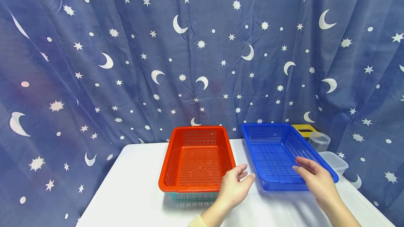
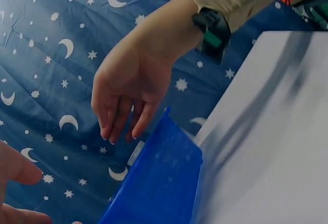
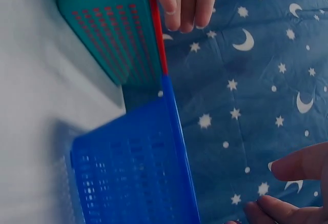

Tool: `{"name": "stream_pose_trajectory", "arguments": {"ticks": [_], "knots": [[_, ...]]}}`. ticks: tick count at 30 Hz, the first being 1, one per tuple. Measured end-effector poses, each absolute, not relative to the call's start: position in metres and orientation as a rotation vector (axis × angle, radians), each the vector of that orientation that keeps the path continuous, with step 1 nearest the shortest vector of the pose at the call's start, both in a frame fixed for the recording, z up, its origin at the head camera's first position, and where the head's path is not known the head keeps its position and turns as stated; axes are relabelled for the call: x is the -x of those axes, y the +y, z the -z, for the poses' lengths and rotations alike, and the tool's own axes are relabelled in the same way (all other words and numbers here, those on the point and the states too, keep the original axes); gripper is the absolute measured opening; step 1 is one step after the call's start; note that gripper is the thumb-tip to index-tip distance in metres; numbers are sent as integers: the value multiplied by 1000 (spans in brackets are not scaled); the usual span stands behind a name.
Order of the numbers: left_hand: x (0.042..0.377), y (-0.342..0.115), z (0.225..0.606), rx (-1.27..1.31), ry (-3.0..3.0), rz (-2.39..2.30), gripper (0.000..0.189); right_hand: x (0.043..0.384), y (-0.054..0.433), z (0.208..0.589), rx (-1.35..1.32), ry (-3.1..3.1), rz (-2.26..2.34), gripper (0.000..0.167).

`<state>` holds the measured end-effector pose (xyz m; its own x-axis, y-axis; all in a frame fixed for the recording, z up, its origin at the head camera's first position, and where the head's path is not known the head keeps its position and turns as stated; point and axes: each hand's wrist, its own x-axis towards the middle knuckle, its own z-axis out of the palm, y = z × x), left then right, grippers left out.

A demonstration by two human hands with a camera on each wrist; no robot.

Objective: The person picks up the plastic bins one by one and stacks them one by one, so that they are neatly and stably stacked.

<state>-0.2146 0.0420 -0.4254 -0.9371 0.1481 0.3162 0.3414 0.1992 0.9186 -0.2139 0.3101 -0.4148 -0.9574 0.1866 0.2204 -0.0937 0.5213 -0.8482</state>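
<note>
My left hand (image 1: 235, 186) hovers at the front right corner of a red basket (image 1: 199, 189), its fingers loosely bent and holding nothing. That red basket sits in a green one (image 1: 189, 196). Over the front right part of a blue basket (image 1: 268, 179) is my right hand (image 1: 318, 181), thumb and fingers apart with nothing between them. In the left wrist view the right hand (image 2: 130, 88) hangs with relaxed fingers near the blue rim. The right wrist view shows the left hand's fingers (image 3: 187, 3) beside the red rim.
Right of the blue basket stand a clear round container (image 1: 319, 141) and a clear plastic box (image 1: 334, 162). Behind them lies a yellow object (image 1: 304, 127) with a dark slot. Everything rests on a white table (image 1: 132, 178), with a star-and-moon curtain (image 1: 202, 69) behind.
</note>
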Motion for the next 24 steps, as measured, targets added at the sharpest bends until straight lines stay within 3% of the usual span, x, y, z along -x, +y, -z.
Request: {"name": "stream_pose_trajectory", "arguments": {"ticks": [9, 16, 24], "knots": [[213, 60, 427, 489, -2363, 1875, 62, 215, 327, 417, 184, -2472, -1275, 57], [213, 76, 436, 448, -2492, 1824, 74, 220, 345, 419, 444, -2403, -1172, 52], [216, 89, 448, 341, -2550, 1809, 79, 226, 371, 432, 634, -2338, -1227, 60]]}}
